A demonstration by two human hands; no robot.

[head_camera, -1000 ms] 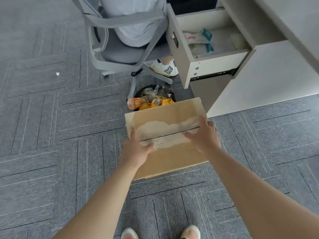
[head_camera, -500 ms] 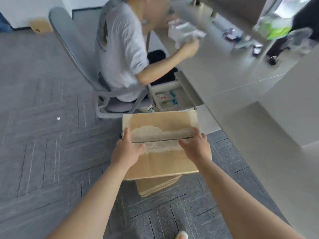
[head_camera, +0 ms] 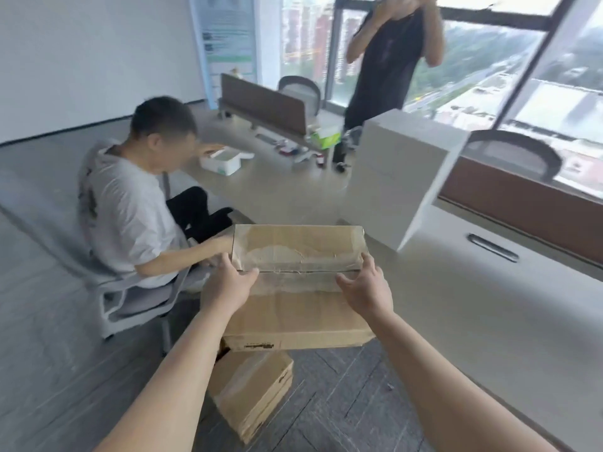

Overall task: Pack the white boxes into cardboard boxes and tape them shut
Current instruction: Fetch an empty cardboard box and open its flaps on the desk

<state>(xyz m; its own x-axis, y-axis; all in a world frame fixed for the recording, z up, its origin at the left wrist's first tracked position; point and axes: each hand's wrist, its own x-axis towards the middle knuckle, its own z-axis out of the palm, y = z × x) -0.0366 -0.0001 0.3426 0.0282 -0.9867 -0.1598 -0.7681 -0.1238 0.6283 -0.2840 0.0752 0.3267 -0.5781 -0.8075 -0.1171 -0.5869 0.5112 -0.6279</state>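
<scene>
- Box [head_camera: 293, 308]: carried clear of the floor between both hands, long axis left to right, seam up.
- Left hand [head_camera: 228, 285]: grips the left end, thumb on top.
- Right hand [head_camera: 365, 288]: grips the right end likewise; neither is nearer.
- Desk [head_camera: 489, 305]: just beside, ahead-right; probably the set-down place.
- Floor box [head_camera: 254, 389]: directly beneath.

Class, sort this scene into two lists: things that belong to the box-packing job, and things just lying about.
Job: brown taped cardboard box, held by left hand and right hand; second brown cardboard box on the floor.
Lying about: green-and-white carton, open white container, grey mesh office chair.
</scene>
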